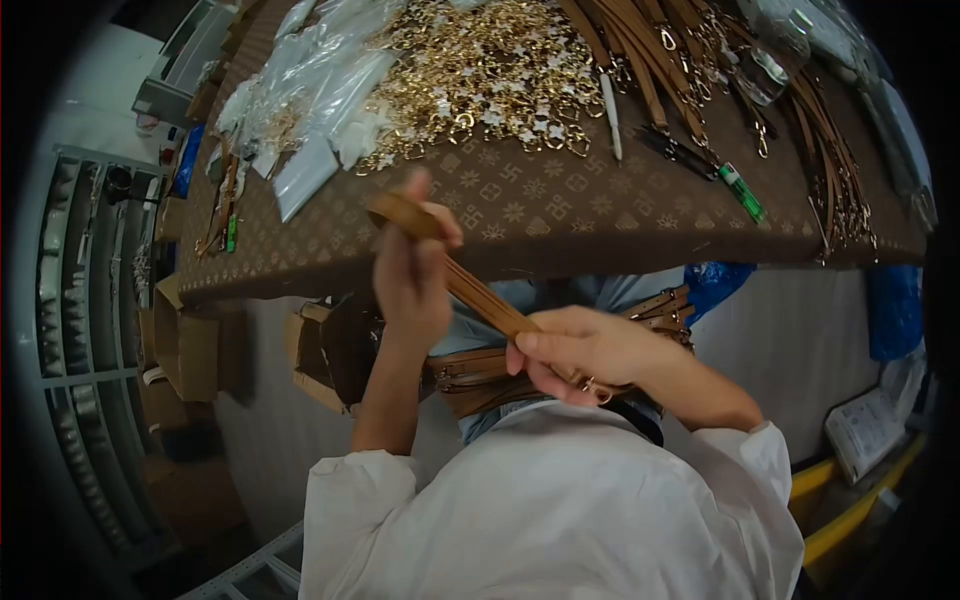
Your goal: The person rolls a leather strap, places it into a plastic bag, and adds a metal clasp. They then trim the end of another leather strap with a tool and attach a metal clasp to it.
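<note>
A tan leather strap (485, 295), seemingly folded in several layers, stretches between my two hands above my lap. My left hand (412, 285), slightly blurred, is closed around its upper end, where a loop of the strap (405, 215) curls over the fingers. Lower down, my right hand (590, 350) grips the other end between thumb and fingers. A gold metal clasp (598, 390) hangs just below that hand. Across my lap lie more brown straps (475, 372) with metal fittings, partly hidden by my hands and forearms.
A patterned brown cloth (560, 195) covers the table ahead. On it are a heap of gold clasps (490, 80), plastic bags (325, 75), brown straps (640, 60), a white pen (611, 115) and a green lighter (741, 194). Cardboard boxes (185, 345) and shelving (75, 400) stand left.
</note>
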The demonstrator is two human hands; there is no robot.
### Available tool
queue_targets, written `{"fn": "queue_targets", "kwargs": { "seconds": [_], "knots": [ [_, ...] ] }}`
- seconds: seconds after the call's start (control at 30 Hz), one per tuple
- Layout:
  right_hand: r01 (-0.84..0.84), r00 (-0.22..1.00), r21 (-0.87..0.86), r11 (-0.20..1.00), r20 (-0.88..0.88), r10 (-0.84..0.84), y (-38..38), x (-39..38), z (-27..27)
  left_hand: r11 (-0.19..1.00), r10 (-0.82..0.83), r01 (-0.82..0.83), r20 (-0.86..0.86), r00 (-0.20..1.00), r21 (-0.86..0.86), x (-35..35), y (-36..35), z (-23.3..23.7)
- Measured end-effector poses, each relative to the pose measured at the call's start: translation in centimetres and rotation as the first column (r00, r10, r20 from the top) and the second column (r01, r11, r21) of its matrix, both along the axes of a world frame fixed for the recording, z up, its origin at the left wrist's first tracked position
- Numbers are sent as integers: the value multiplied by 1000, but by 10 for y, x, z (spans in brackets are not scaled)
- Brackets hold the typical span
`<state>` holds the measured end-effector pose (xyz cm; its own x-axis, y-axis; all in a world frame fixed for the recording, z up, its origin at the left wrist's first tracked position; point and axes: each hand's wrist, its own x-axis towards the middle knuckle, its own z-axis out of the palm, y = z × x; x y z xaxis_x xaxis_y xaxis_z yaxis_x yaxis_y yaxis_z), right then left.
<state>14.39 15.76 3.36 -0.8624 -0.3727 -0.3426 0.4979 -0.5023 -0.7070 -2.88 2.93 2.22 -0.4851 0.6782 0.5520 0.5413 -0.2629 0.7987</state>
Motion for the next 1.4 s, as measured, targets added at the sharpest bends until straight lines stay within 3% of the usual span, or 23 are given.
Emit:
{"fn": "queue_targets", "kwargs": {
  "seconds": [0.03, 0.17, 0.27, 0.3, 0.33, 0.37, 0.4, 0.47, 0.53, 0.63, 0.7, 0.77, 0.83, 0.87, 0.9, 0.97, 1.1, 1.17, 1.23, 1.27, 1.3, 1.37, 1.4],
  "knots": [
    [65, 996, -164, 984, 64, -55, 13, 3, 4, 957, -13, -107, -410, 912, -269, 11, -1, -4],
    [94, 980, -391, 916, 200, -16, 56, 18, -8, 724, -398, 344, 44, 916, -598, 40, 0, 1],
    [46, 983, -153, 987, 182, -18, 58, 25, -10, 710, -506, 355, -90, 858, -609, 47, -2, 2],
    [77, 989, 194, 978, 109, -99, 56, 25, -7, 581, -546, 336, -49, 837, -741, 47, -1, 8],
    [120, 989, 516, 848, 13, -148, 57, 25, -4, 434, -578, 305, -3, 816, -848, 47, 0, 11],
    [205, 974, 859, 469, -228, -7, 61, 27, -1, 431, -582, 309, 1, 813, -848, 46, 2, 10],
    [206, 974, 859, 469, -227, -11, 59, 28, -5, 365, -515, 446, 222, 828, -817, 44, 4, 9],
    [787, 614, 604, -126, -745, 261, 45, 30, -18, 309, -429, 575, 429, 795, -758, 39, 7, 9],
    [736, 639, 673, 74, -727, 251, 23, 35, -22, 340, -263, 808, 776, 574, -482, 36, 8, 11],
    [770, 598, 629, 106, -770, 225, 18, 36, -31, 295, -204, 906, 906, 371, -304, 34, 12, 13],
    [690, 649, 661, 295, -745, 152, 31, 34, -24, 342, -224, 900, 906, 358, -270, 39, 15, 17],
    [774, 581, 583, 248, -809, 91, 33, 29, -17, 383, -254, 891, 900, 354, -243, 37, 18, 18],
    [851, 491, 489, 190, -870, 43, 36, 23, -14, 560, -393, 814, 914, 95, 157, 27, 19, 17],
    [853, 519, 518, 57, -855, -4, 35, 23, -19, 557, -401, 817, 910, 106, 150, 24, 22, 19],
    [836, 540, 543, -74, -840, -56, 31, 23, -25, 605, -499, 717, 866, 3, 346, 20, 26, 22],
    [800, 600, 600, -29, -800, 6, 26, 30, -46, 598, -698, 419, 701, -147, 683, 13, 33, 26],
    [637, 716, 719, 278, -686, 133, 3, 46, -49, 792, -610, 125, 768, 196, 597, 23, 54, 19],
    [590, 740, 736, 332, -657, 142, 3, 50, -34, 764, -644, 178, 749, 157, 620, 36, 63, 4],
    [540, 763, 751, 380, -627, 156, 11, 55, -18, 938, -346, 212, 698, 627, 275, 56, 71, -9],
    [547, 762, 713, 440, -641, 93, 20, 56, -10, 977, -213, 174, 562, 799, 123, 66, 71, -18],
    [554, 759, 669, 495, -650, 29, 28, 58, -2, 976, -219, 180, 564, 796, 125, 68, 66, -26],
    [583, 770, 683, 441, -638, -30, 41, 67, 22, 965, -221, 189, -174, 960, -184, 71, 56, -36],
    [608, 773, 693, 388, -629, -87, 47, 69, 27, 963, -229, 198, -167, 959, -185, 72, 51, -36]
  ]
}}
